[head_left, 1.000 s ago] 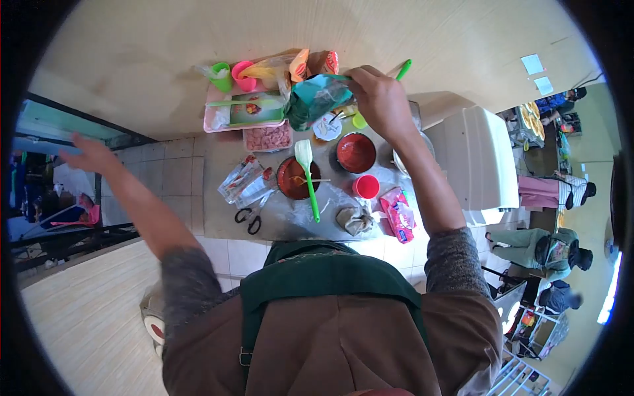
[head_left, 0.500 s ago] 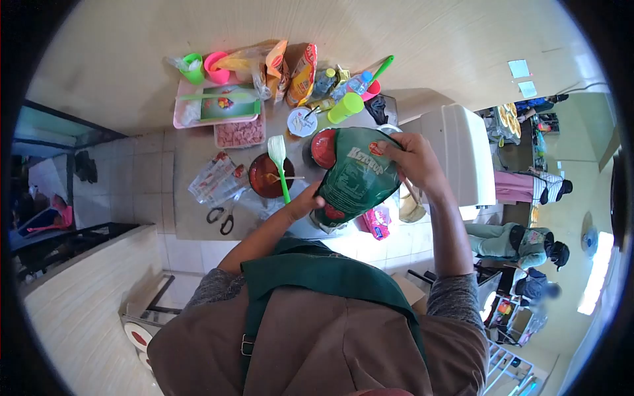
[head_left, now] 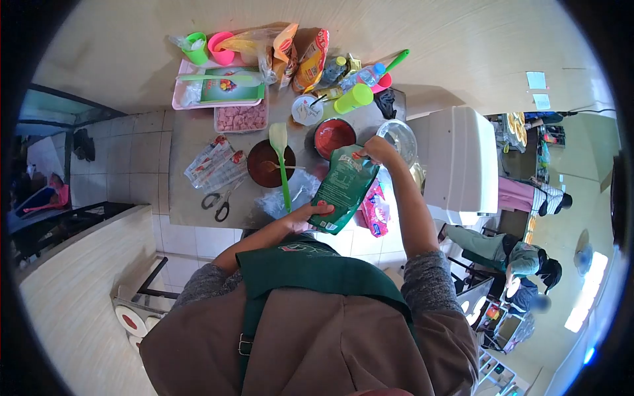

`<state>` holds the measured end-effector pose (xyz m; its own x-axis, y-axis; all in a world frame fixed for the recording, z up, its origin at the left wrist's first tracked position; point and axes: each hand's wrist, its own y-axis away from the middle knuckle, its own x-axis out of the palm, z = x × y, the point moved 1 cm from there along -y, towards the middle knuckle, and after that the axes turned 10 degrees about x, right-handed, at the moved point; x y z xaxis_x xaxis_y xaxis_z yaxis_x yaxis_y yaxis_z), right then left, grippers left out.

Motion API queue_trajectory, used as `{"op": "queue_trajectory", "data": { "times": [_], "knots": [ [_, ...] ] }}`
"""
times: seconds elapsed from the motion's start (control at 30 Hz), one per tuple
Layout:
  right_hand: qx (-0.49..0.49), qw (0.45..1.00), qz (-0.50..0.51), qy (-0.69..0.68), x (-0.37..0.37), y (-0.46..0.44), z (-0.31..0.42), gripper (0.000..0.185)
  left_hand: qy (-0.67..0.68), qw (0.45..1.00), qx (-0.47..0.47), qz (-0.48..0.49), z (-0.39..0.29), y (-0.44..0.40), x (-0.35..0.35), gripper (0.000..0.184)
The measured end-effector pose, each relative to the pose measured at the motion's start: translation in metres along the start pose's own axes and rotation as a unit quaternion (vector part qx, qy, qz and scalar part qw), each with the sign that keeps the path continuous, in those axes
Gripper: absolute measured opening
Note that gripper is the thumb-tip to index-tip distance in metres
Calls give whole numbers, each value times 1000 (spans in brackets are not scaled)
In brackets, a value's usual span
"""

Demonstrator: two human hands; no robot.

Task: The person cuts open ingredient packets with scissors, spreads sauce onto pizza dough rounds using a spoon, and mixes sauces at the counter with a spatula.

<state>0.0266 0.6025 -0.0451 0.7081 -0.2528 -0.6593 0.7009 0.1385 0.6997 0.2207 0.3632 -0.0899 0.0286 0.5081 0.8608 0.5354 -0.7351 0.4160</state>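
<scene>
A green ketchup pouch [head_left: 345, 186] slants over the table's front part, between both hands. My left hand [head_left: 312, 212] is closed on its lower left end. Its upper right corner is gripped by my right hand [head_left: 378, 152]. Just beyond the pouch stands a bowl of red sauce [head_left: 335, 137]. Left of it is a dark bowl [head_left: 259, 173] with red-brown contents and a wooden spoon. A green-handled spatula [head_left: 279, 140] lies across that bowl's right side. A pink packet [head_left: 374, 214] lies beside the pouch, partly hidden by it.
Scissors [head_left: 216, 205] and clear packets [head_left: 215, 164] lie at the left. Behind are a meat container [head_left: 241, 119], a pink tray [head_left: 176, 99], bottles and a green cup [head_left: 354, 98]. A white box [head_left: 460, 168] stands right. Several people are at the far right.
My left hand has come in from the far left and taken hold of the pouch. The pouch has moved from the back of the table toward me, and since tilted off the red sauce bowl.
</scene>
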Motion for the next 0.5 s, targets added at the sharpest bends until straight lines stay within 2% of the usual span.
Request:
{"op": "queue_trajectory", "data": {
  "times": [0.13, 0.5],
  "knots": [
    [143, 988, 19, -50, 3, -13, -3, 41, 37, 998, -41, -14, -1, -2, 0, 42],
    [177, 982, 19, -59, 3, -19, 13, 44, 92, 995, -43, -23, -1, -5, 2, 41]
  ]
}}
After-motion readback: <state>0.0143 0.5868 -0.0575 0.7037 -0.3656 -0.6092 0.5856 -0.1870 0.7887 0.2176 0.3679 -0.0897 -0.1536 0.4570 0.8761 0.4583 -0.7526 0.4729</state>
